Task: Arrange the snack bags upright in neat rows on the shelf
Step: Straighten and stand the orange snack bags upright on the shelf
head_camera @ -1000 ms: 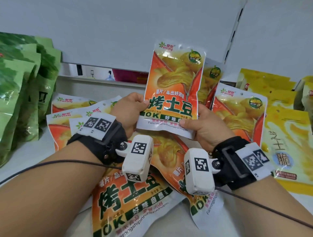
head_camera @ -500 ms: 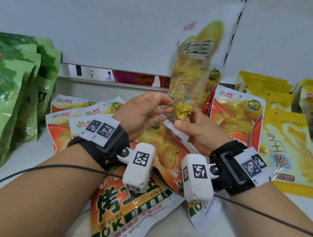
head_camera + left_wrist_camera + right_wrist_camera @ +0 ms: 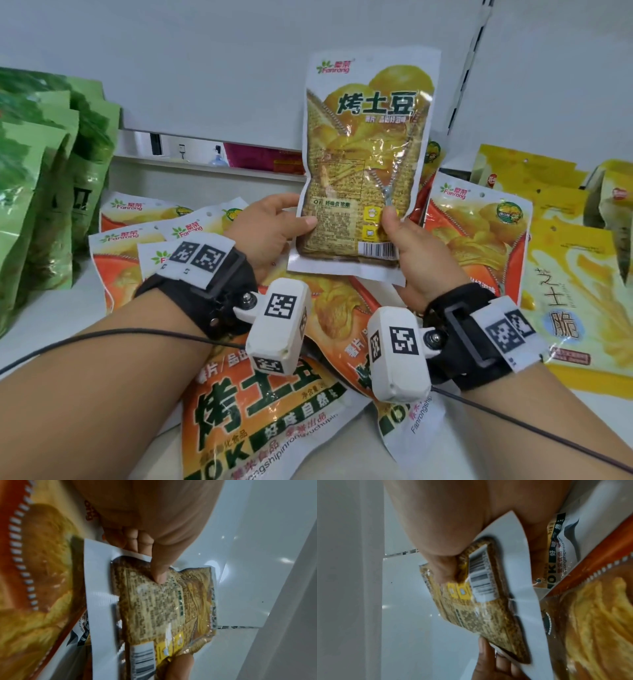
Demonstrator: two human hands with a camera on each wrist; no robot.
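I hold one potato chip bag (image 3: 366, 144) upright in the air above the shelf, its yellow back side with the barcode facing me. My left hand (image 3: 270, 229) pinches its lower left edge, thumb on the back panel. My right hand (image 3: 407, 246) pinches the lower right corner, thumb near the barcode. The same bag (image 3: 164, 609) fills the left wrist view with my thumb pressed on it, and the bag (image 3: 488, 601) shows in the right wrist view the same way. Several orange bags of the same kind (image 3: 260, 411) lie flat on the white shelf (image 3: 41, 308) under my arms.
Green bags (image 3: 41, 178) stand upright in a row at the left. An orange bag (image 3: 479, 240) leans at the right, with yellow bags (image 3: 575, 281) lying beyond it. A white back panel (image 3: 205, 68) closes the shelf behind, with a slotted upright (image 3: 472, 61) at the right.
The held bag was turned around: a second ago its orange front faced me, now its yellow back does. Both hands have gripped it again at the lower corners and it sits a little higher.
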